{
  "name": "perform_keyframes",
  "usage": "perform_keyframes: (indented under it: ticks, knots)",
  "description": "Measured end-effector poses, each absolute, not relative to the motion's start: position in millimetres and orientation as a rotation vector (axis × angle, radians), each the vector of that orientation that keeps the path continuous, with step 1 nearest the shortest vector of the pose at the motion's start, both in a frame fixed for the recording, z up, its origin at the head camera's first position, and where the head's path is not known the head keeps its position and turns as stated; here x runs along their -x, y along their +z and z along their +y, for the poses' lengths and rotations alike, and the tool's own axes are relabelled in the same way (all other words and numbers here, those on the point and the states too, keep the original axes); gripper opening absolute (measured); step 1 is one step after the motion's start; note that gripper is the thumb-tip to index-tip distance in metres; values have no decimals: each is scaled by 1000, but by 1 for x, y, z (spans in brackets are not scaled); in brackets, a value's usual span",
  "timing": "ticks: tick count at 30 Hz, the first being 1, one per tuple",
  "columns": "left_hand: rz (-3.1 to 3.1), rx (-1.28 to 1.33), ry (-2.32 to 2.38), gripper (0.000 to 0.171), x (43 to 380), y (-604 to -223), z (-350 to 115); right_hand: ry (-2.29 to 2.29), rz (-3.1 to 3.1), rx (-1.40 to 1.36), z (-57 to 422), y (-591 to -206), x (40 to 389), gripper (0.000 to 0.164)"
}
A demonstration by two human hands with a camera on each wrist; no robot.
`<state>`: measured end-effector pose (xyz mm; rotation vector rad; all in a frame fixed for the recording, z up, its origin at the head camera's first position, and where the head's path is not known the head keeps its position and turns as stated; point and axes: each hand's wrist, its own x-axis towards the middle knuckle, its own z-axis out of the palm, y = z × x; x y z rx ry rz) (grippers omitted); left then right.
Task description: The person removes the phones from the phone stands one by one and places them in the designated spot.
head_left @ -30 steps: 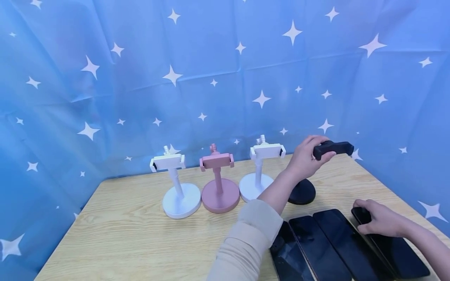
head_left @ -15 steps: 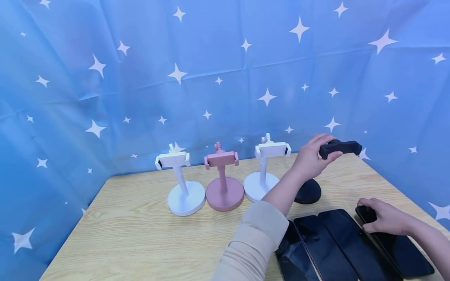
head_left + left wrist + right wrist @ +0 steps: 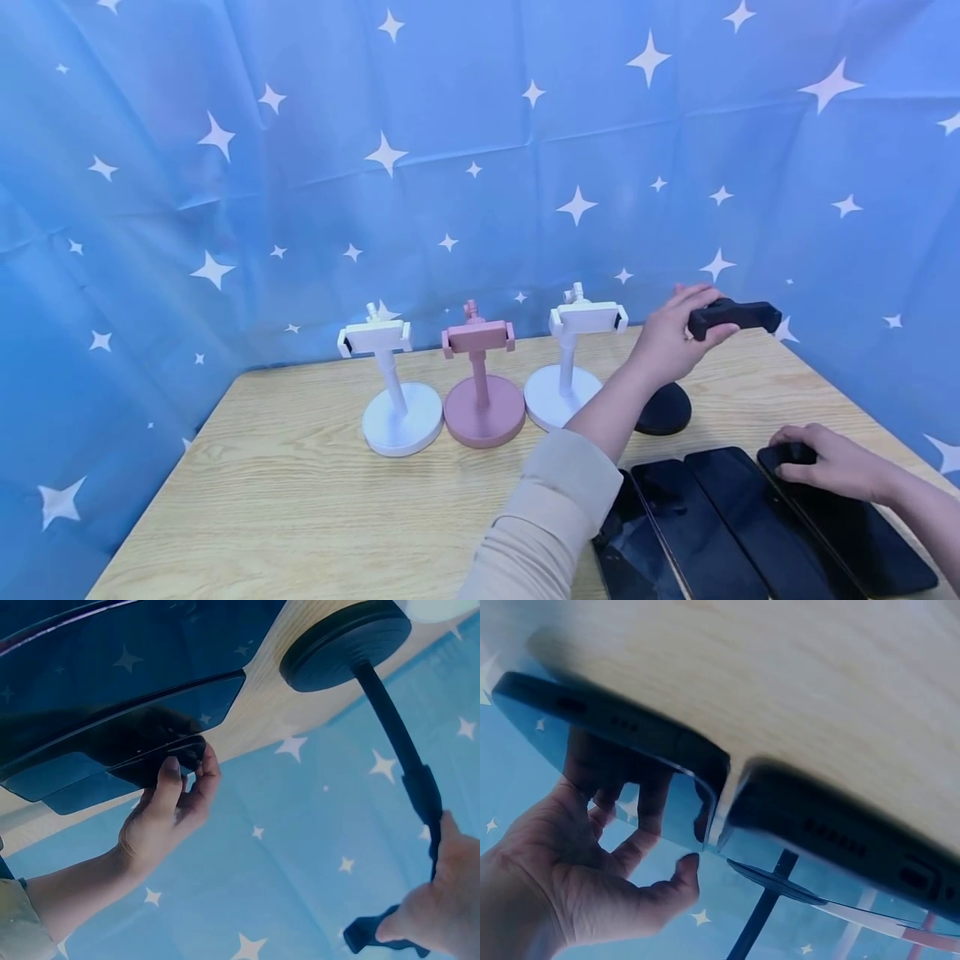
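Note:
My left hand [image 3: 671, 335] grips the black phone stand [image 3: 738, 316] by its upper part, thumb under the clamp; the forearm hides part of the stem. In the left wrist view the stand's round base [image 3: 349, 645] and slim stem show, with my left hand [image 3: 442, 900] around the upper end. My right hand [image 3: 832, 462] holds the far end of the rightmost smartphone [image 3: 862, 537], fingers bent over its edge and thumb on its left side. That phone lies face up beside the neighbouring smartphone [image 3: 757, 517]. The right wrist view shows my right hand [image 3: 592, 870] below the phone's dark, reflecting screen.
A white phone stand [image 3: 402, 421], a pink phone stand [image 3: 483, 412] and another white phone stand [image 3: 564, 396] stand in a row at the back of the wooden table [image 3: 315, 500]. More dark smartphones [image 3: 701, 521] lie side by side at front right. A blue star-patterned curtain [image 3: 450, 125] hangs behind.
The rightmost phone has shifted left under my right hand, narrowing the gap to its neighbour. My left hand keeps its hold on the black stand. The head view has turned slightly left.

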<state>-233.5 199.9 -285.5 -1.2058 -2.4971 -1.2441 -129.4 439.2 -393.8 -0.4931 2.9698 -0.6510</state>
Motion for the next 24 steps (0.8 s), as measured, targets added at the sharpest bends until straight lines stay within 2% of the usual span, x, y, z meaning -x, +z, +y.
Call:
perform_keyframes:
  ticks: [7,24]
  knots:
    - [-2473,1204,-1303,45,233,-287,200,-513,3017,372,433,-393,128,25]
    - [-2466,1231,-1455,39,234,-289,198,-390,3134,250,417,-393,127,20]
